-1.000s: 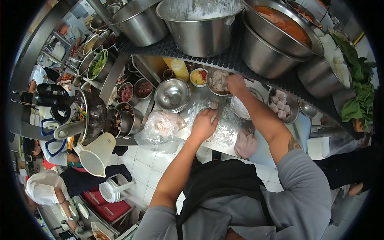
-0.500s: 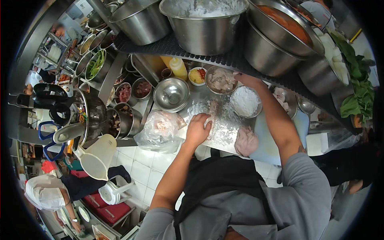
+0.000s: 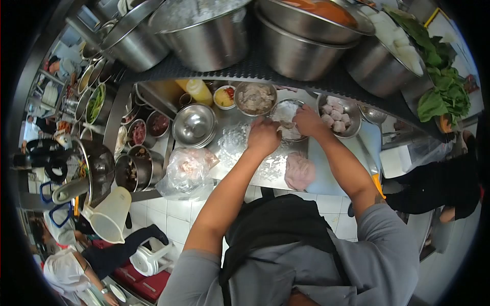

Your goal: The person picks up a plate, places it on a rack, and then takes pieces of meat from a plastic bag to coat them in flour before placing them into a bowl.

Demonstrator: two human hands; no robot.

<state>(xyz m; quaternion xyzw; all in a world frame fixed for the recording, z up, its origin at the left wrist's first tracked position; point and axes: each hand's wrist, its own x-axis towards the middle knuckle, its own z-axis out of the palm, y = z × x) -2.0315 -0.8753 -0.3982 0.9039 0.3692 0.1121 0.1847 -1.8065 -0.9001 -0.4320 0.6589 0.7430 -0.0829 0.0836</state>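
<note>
A steel bowl of white flour stands on the counter under the shelf. My right hand reaches over its right side, fingers bent down into the flour. At the bowl's left edge is my left hand, fingers curled above the floured counter. What either hand holds is hidden. A brownish patch shows in the flour between them. Behind my left hand sits a bowl of pale raw meat. To the right, another steel bowl holds several flour-coated balls. A crumpled pinkish cloth-like lump lies at the front edge.
Large steel pots line the shelf above my hands. Stacked empty bowls and a plastic bag stand left. A blue cutting board lies right, with an orange-handled tool. Other people stand nearby.
My right hand has moved from the raw meat bowl to the flour bowl. My left hand has moved from the counter up to the flour bowl's left edge. The camera view has shifted.
</note>
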